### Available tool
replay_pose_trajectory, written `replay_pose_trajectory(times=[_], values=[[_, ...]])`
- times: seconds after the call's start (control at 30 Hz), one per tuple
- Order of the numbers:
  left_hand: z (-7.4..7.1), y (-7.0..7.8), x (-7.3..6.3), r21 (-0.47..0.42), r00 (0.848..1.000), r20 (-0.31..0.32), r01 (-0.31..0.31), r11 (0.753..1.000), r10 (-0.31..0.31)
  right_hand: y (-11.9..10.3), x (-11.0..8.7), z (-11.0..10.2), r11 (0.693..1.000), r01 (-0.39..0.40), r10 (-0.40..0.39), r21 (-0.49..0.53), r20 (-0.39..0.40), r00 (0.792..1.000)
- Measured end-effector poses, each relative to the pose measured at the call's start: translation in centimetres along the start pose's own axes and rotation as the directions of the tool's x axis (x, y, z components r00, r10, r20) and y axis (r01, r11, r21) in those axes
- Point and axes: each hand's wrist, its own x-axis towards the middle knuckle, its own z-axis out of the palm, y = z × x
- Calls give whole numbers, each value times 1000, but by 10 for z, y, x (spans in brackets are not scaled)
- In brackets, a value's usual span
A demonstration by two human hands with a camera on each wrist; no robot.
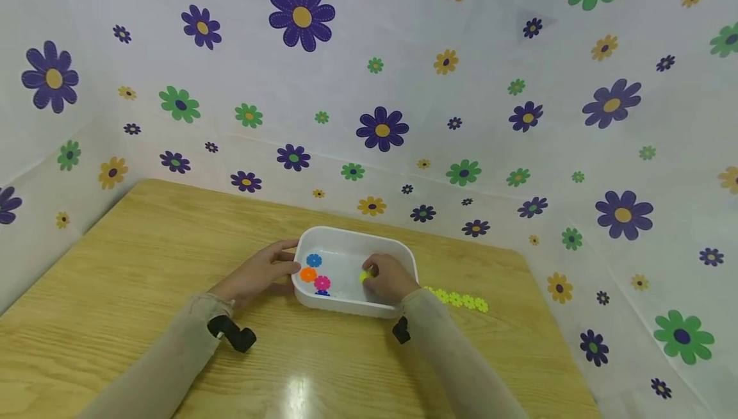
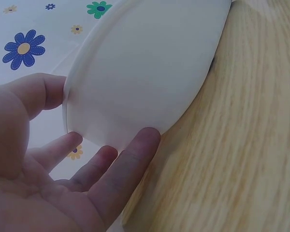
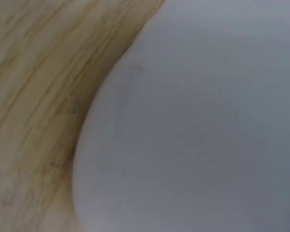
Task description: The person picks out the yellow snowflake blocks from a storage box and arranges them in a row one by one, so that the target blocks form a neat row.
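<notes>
A white plastic tub (image 1: 352, 307) sits on the table in the head view. My left hand (image 1: 262, 273) holds its left end; in the left wrist view the thumb hooks at the rim while the fingertips (image 2: 147, 137) touch the outer wall. Reaching into the tub's right half, my right hand (image 1: 389, 278) pinches a yellow flower-shaped plastic piece (image 1: 364, 275), partly hidden by the fingers. At the tub's left end lie a blue piece (image 1: 314, 260), an orange piece (image 1: 308, 274), a pink piece (image 1: 322, 283) and a dark blue piece (image 1: 322, 293). Only the tub's wall (image 3: 183, 121) and table fill the right wrist view.
A row of several yellow flower-shaped pieces (image 1: 461, 300) lies right of the tub, its near end behind the right sleeve (image 1: 441, 336). Around the wooden table (image 1: 173, 239) hangs a white cloth (image 1: 346, 86) printed with flowers, close along the back edge.
</notes>
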Motion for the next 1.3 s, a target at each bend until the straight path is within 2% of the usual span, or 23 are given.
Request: replay_pose_trajectory(times=[0.33,0.63,0.8,0.93,1.07,1.23,1.3], values=[[-1,2,0,4,1000,4,-11,1000,11,-6,-3,-2,997,-45,44,57,15,999],[-1,2,-1,13,1000,3,3,1000,-3,-17,-15,-12,978,-39,41,205,-6,999],[0,3,-2,24,1000,6,1,1000,-1,-16,-24,-24,954,-5,18,299,-39,999],[1,3,-2,22,1000,7,-3,1000,2,-4,-33,-37,925,20,10,379,-77,997],[2,2,-2,21,1000,6,-2,1000,2,14,-44,-53,899,5,42,437,-96,994],[1,1,-1,20,1000,-5,10,1000,-10,53,-59,-77,881,8,61,473,-129,990],[1,1,-1,21,1000,-13,17,1000,-17,73,-66,-86,882,3,79,470,-154,985]])
